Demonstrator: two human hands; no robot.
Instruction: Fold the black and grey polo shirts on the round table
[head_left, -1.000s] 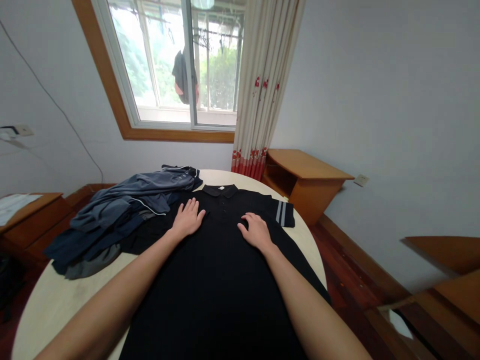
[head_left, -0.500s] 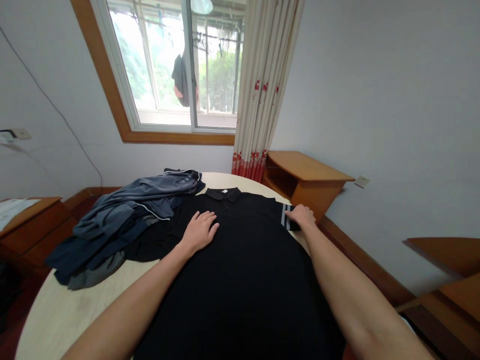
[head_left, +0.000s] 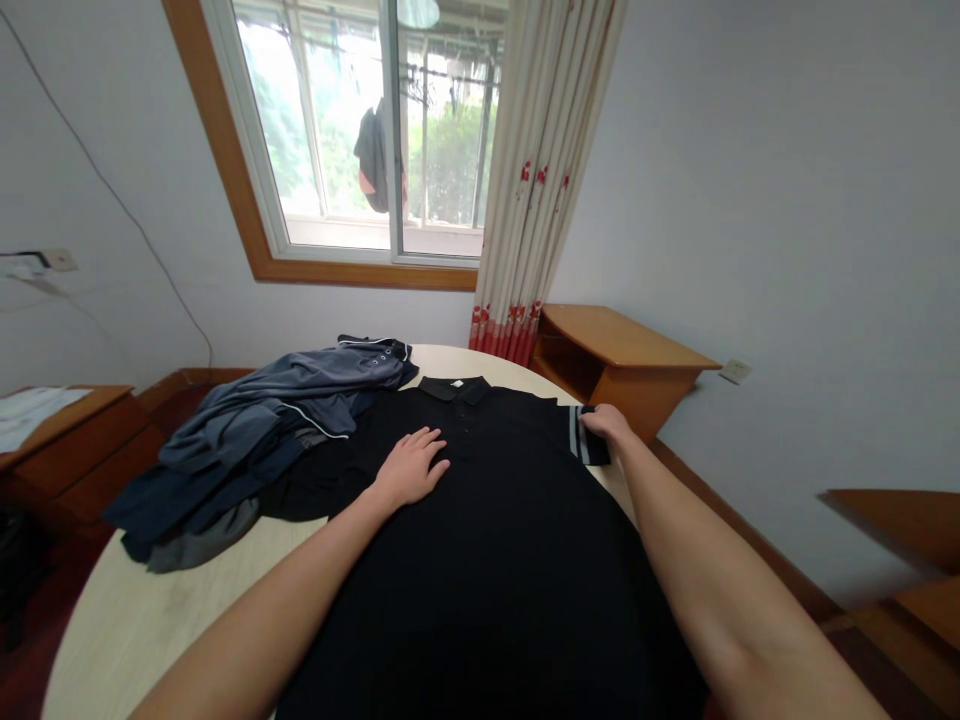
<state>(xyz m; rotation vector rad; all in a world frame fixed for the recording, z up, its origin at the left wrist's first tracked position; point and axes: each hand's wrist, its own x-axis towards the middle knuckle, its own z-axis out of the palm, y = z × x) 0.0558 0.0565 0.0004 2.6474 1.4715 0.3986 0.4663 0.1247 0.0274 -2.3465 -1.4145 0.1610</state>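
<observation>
A black polo shirt [head_left: 487,540] lies spread front up over the round table, its collar at the far side and its body reaching down toward me. My left hand [head_left: 411,467] rests flat on the chest, just left of the button placket, fingers stretched out. At the right sleeve [head_left: 592,447], which has grey stripes, my right hand [head_left: 607,421] pinches the upper part of the cuff. Part of the right fingers is hidden behind the hand. The shirt's left sleeve lies near the clothes pile and is hard to make out.
A heap of grey and navy shirts [head_left: 255,430] covers the left part of the pale round table [head_left: 142,620]. Wooden cabinets stand at the right [head_left: 622,345] and left [head_left: 82,430]. Behind are a window [head_left: 337,150] and a long curtain [head_left: 547,170].
The view has turned slightly left. My right hand has shifted a little toward the top of the cuff, and more of the striped sleeve shows below it. My left hand stays on the chest.
</observation>
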